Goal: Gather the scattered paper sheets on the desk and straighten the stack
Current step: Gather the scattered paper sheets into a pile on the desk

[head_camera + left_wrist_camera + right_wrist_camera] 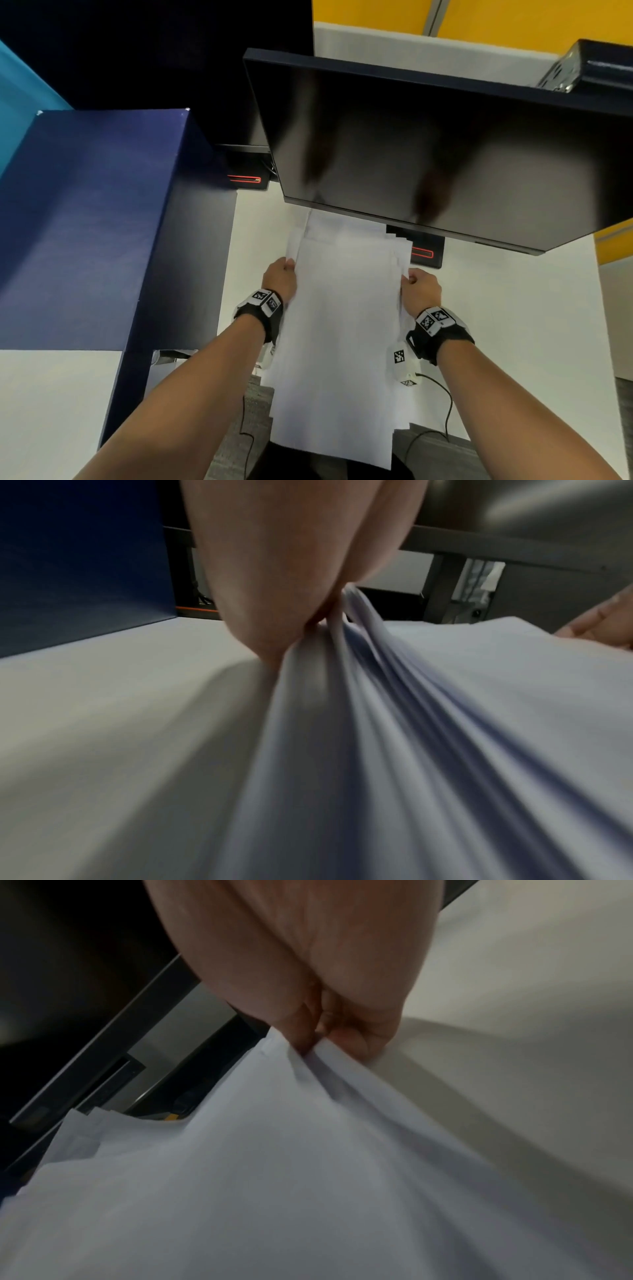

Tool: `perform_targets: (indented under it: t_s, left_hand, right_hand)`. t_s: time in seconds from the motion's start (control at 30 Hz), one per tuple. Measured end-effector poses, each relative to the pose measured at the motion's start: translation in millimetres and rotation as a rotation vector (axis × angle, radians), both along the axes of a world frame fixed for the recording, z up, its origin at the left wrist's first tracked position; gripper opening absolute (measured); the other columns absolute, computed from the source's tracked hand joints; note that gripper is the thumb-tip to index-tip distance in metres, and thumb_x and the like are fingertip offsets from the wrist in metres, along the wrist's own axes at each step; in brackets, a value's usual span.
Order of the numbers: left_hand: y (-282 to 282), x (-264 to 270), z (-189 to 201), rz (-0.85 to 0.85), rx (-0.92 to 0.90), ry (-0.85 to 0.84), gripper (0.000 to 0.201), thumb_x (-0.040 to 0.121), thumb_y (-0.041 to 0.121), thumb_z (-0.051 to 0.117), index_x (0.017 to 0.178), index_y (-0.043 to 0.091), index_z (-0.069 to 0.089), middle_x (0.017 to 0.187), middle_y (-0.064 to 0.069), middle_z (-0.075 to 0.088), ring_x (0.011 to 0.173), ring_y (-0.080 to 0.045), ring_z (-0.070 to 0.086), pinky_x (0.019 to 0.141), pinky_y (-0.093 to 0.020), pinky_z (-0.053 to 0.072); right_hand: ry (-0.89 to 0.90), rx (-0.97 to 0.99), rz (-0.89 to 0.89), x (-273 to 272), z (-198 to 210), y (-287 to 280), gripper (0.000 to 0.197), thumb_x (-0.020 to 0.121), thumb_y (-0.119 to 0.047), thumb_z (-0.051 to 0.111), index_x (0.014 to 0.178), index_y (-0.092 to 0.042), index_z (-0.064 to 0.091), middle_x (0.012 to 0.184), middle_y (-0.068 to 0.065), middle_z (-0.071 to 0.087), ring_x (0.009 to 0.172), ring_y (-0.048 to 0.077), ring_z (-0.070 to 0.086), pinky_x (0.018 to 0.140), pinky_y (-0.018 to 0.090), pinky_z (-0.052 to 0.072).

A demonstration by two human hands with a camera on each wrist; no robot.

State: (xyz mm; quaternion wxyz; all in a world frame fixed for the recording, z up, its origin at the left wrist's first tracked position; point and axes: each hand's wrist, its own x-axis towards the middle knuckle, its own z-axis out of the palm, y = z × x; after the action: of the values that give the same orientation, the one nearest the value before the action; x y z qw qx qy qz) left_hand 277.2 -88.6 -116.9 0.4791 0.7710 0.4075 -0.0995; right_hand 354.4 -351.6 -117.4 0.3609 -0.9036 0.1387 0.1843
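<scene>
left hand [281,278] pinching left edge of paper stack [342,329] | right hand [422,288] pinching right edge | stack over white desk [513,329], below monitor [428,144] | far edges uneven, fanned

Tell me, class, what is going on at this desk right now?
A person is gathering paper sheets into one pile on the white desk, below a dark monitor. The left hand grips the pile's left edge and the right hand pinches its right edge. The sheets are together but uneven, with corners fanned out at the far end, so the pile is not yet straightened.
</scene>
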Motion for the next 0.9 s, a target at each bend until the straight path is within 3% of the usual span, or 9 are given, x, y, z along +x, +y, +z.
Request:
perform_targets:
  t_s: [0.1,0.2,0.27,0.37,0.47,0.6,0.73,0.83,0.9]
  left_hand:
    - [8.0,1.6,5.5,0.161,-0.130,-0.039,0.057,0.104,0.044,0.030,0.120,0.003,0.066,0.122,-0.011,0.067,0.116,-0.031,0.060,0.104,-0.038,0.043]
    - [16.8,-6.0,6.2,0.125,-0.152,-0.019,0.064,0.095,0.065,0.032,0.098,0.012,0.068,0.096,0.000,0.068,0.094,-0.026,0.063,0.084,-0.034,0.047]
    - [17.0,-8.6,-0.6,-0.045,0.013,0.004,0.054,0.101,0.052,0.037,0.089,0.006,0.062,0.094,-0.010,0.068,0.094,-0.033,0.064,0.073,-0.031,0.043]
    - [8.7,-1.3,-4.8,-0.012,0.096,-0.007,0.049,0.107,0.035,0.033,0.097,-0.002,0.064,0.107,-0.022,0.068,0.104,-0.039,0.063,0.083,-0.034,0.044]
    - [-2.8,6.6,0.2,0.052,0.029,-0.031,0.055,0.106,0.041,0.030,0.109,-0.001,0.065,0.112,-0.019,0.068,0.106,-0.037,0.063,0.095,-0.040,0.048]
    - [7.7,-8.7,11.8,0.159,-0.098,-0.055,0.059,0.100,0.055,0.035,0.119,0.008,0.066,0.119,-0.005,0.067,0.110,-0.030,0.062,0.100,-0.038,0.047]
    - [19.8,-58.5,11.9,-0.202,0.136,0.270,0.068,0.103,0.053,0.025,0.122,0.002,0.065,0.127,-0.019,0.065,0.118,-0.037,0.060,0.103,-0.038,0.043]
    - [1.3,-94.8,6.0,-0.359,0.103,0.414,0.074,0.103,0.054,0.016,0.128,0.000,0.059,0.132,-0.021,0.061,0.120,-0.036,0.058,0.104,-0.037,0.041]
    - [-17.8,-106.9,7.4,-0.294,0.061,0.416,0.071,0.104,0.053,0.018,0.134,-0.001,0.054,0.140,-0.022,0.056,0.127,-0.035,0.054,0.106,-0.036,0.039]
  right_hand:
    - [0.004,0.066,-0.060,1.5,1.3,-8.9,0.016,0.090,-0.020,0.062,0.086,-0.008,0.072,0.077,0.006,0.068,0.077,0.028,0.062,0.078,0.031,0.051]
    - [0.068,0.143,-0.137,0.5,-2.3,-21.5,0.012,0.085,-0.019,0.065,0.083,-0.013,0.075,0.071,0.010,0.074,0.072,0.032,0.073,0.080,0.041,0.061]
    - [0.092,0.150,-0.138,-0.4,-3.7,-19.7,0.013,0.085,-0.019,0.066,0.074,-0.018,0.073,0.068,0.011,0.074,0.069,0.031,0.074,0.077,0.043,0.062]
    - [0.070,0.089,-0.088,2.1,0.9,-4.2,0.019,0.086,-0.018,0.062,0.071,-0.018,0.073,0.072,0.011,0.076,0.076,0.029,0.073,0.082,0.035,0.058]
    - [0.036,0.061,-0.042,2.2,5.4,7.9,0.022,0.088,-0.013,0.056,0.089,-0.011,0.077,0.086,0.008,0.074,0.083,0.026,0.064,0.078,0.024,0.046]
    - [0.061,0.055,-0.067,-4.2,11.9,-17.6,0.027,0.088,-0.026,0.050,0.091,-0.013,0.074,0.087,0.008,0.075,0.086,0.030,0.070,0.083,0.036,0.057]
    - [0.150,-0.090,0.082,-40.4,12.0,-55.3,0.028,0.090,-0.029,0.052,0.084,-0.012,0.073,0.083,0.010,0.075,0.081,0.032,0.072,0.081,0.044,0.059]
    - [0.232,-0.095,0.182,-82.5,20.2,-46.8,0.032,0.095,-0.026,0.048,0.083,-0.006,0.070,0.084,0.009,0.073,0.079,0.027,0.069,0.072,0.032,0.054]
    - [0.274,-0.158,0.276,-101.6,22.4,-31.8,0.036,0.100,-0.020,0.040,0.085,-0.001,0.068,0.088,0.012,0.069,0.079,0.024,0.063,0.066,0.024,0.041]
